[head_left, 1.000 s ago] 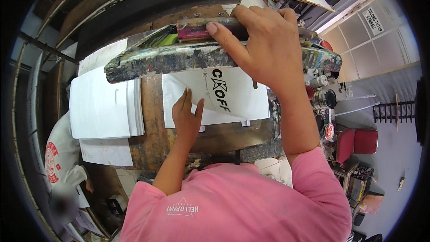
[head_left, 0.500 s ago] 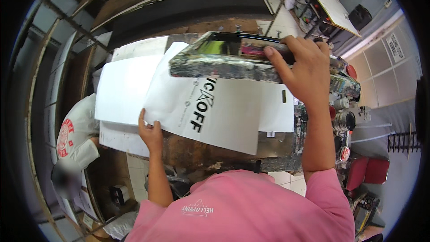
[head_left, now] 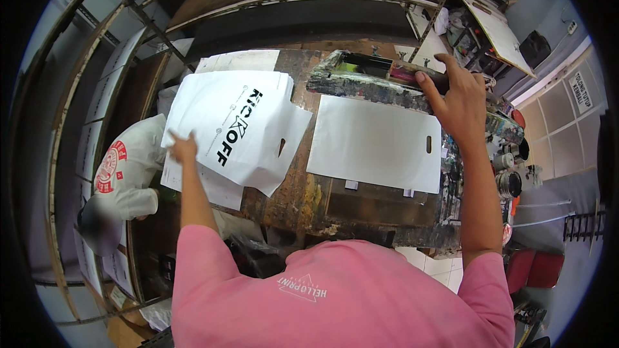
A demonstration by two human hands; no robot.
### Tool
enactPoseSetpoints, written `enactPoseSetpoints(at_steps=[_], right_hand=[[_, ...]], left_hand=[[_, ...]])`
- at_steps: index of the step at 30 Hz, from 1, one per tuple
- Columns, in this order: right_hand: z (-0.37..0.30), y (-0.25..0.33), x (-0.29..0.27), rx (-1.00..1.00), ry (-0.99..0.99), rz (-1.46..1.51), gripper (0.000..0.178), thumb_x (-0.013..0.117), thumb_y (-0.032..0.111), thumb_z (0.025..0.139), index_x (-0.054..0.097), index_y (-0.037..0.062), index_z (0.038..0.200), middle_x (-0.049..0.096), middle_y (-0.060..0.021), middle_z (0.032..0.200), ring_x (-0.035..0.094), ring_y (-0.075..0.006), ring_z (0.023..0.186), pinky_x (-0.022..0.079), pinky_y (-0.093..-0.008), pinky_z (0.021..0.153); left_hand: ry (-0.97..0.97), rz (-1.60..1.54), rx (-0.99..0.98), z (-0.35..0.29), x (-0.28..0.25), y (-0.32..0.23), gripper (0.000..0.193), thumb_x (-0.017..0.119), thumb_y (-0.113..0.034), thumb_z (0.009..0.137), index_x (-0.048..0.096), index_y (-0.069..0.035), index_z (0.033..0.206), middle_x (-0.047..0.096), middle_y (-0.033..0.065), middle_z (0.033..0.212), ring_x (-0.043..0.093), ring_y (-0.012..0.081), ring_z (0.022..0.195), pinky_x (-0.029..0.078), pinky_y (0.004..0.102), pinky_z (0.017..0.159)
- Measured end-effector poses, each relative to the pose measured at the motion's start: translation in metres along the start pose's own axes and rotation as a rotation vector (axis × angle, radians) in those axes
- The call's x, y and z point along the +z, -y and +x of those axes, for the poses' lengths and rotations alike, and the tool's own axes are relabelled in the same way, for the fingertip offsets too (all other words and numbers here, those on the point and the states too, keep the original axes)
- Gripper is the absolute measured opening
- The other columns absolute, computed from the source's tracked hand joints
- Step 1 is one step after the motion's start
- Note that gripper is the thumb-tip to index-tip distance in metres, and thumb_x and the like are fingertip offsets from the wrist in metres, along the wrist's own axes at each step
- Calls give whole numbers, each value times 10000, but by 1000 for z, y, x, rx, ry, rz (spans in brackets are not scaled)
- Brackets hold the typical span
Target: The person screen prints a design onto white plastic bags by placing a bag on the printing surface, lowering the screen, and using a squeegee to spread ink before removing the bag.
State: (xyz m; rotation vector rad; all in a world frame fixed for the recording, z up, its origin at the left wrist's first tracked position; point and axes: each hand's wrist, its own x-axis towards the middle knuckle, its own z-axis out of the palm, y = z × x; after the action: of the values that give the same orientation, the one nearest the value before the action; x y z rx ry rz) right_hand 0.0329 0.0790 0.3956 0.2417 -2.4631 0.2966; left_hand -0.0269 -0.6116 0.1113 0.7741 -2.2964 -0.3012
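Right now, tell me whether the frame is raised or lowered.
Raised: the frame tilts up at the right hand, leaving the blank bag in view.

left fingers (head_left: 175, 140) blurred | pink-stained bar (head_left: 405, 75) partly behind right hand (head_left: 461, 104) | pink shirt (head_left: 348, 296) cut by lower edge

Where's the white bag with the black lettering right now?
The lettered bag lies left of centre in the head view, on other white sheets, with the left hand at its left edge and the blank white bag to its right.
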Motion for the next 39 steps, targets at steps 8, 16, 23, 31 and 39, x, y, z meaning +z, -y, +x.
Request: enactPoseSetpoints(at_steps=[8,16,23,31,39], right_hand=[[-94,-23,31,-133,362,15,750,751,360,912,479,-57,1473,640,-181,1039,612,-361,1033,446,-492,924],[-180,-100,172,-55,537,235,439,716,168,910,643,177,1343,692,-78,1192,637,-325,1111,501,-471,953],[-88,-176,336,-143,392,69,363,644,189,968,645,229,1329,691,-52,1162,639,-310,1089,515,-478,920],[-66,-184,389,-131,440,57,345,710,402,938,661,190,1205,681,-57,1058,651,-294,1030,556,-455,832],[-161,-134,329,-123,417,102,466,794,423,859,687,130,1205,656,-67,1073,626,-291,1024,550,-463,877]], left_hand=[[1559,-1742,-247,-300,-146,-311,873,506,-633,1044,286,-35,1641,512,200,1566,555,374,1391,386,531,1223],[1722,-1318,-1045,-397,-101,-230,1115,368,-930,905,261,-117,1659,415,191,1628,490,386,1440,451,517,1155],[1467,-1180,-1393,-429,-92,-221,1494,387,-1001,810,-151,153,1591,23,383,1688,176,508,1580,330,543,1259],[1485,-1160,-1294,-440,-83,-217,1461,372,-1001,815,-73,147,1601,108,378,1676,235,509,1561,346,558,1245],[1457,-1185,-1270,-441,-81,-219,1301,323,-973,869,250,116,1576,461,299,1515,494,414,1408,413,532,1196]])
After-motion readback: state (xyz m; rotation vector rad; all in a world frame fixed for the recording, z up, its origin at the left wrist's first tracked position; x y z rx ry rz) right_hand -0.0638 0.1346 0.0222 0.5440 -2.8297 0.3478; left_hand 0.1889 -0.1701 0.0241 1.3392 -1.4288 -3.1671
